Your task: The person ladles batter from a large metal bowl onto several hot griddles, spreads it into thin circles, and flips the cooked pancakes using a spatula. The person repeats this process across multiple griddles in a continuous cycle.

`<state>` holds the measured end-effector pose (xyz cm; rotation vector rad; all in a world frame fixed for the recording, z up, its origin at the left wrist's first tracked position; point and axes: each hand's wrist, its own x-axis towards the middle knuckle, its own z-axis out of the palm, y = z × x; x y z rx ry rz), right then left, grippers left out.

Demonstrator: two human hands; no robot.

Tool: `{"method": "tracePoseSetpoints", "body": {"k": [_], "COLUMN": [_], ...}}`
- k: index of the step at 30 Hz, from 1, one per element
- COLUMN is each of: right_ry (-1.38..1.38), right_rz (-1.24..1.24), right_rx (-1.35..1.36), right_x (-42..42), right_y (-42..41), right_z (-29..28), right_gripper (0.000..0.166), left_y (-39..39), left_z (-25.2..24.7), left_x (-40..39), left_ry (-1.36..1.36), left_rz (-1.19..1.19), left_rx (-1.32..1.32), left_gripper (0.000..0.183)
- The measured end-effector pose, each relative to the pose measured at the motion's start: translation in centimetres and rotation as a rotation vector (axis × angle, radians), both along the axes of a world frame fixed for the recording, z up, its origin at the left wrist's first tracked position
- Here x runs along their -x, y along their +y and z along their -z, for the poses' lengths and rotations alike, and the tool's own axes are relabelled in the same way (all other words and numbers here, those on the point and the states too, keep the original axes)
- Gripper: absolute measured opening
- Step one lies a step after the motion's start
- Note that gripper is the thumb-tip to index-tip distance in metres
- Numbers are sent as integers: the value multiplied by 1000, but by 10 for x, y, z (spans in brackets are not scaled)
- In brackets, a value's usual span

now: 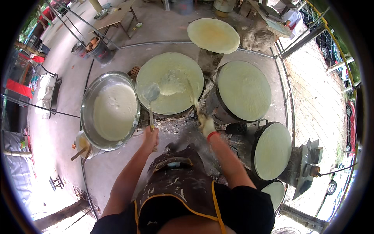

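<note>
My left hand (150, 139) is bare and grips the handle of a metal ladle (151, 92), whose bowl is over the left part of a round griddle covered with pale batter (166, 67). A thicker, wet patch of batter lies near its middle. My right hand (207, 124), in a whitish glove with a red band at the wrist, holds a thin, long spreader (192, 90) at the right side of the same griddle. Left of the griddle stands a large metal basin (87, 117) of creamy batter (115, 108).
More batter-covered griddles stand at the right (244, 90), lower right (273, 150) and far lower right (274, 193). Beyond is another pale round sheet (213, 35). A white bucket (90, 150) is beside the basin. Farther off are a dark bucket (100, 54) and a table (117, 17).
</note>
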<state>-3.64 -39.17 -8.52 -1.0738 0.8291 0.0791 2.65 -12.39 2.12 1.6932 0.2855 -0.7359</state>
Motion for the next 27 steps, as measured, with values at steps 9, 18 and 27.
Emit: {"method": "tracePoseSetpoints", "body": {"k": [9, 18, 27], "right_ry": [64, -52, 15], "right_rz": [194, -231, 241], "right_rx": [-101, 408, 175], "right_x": [-7, -15, 76], "right_y": [86, 105, 128], "right_z": [-61, -3, -3], "right_gripper": [25, 30, 33], "left_y": [58, 91, 123], "left_z": [-59, -85, -94], "left_x": [-7, -28, -13], "left_ry": [277, 481, 460], "left_rz": [-27, 111, 198], "left_rx": [652, 692, 535], "left_gripper": [12, 19, 11]}}
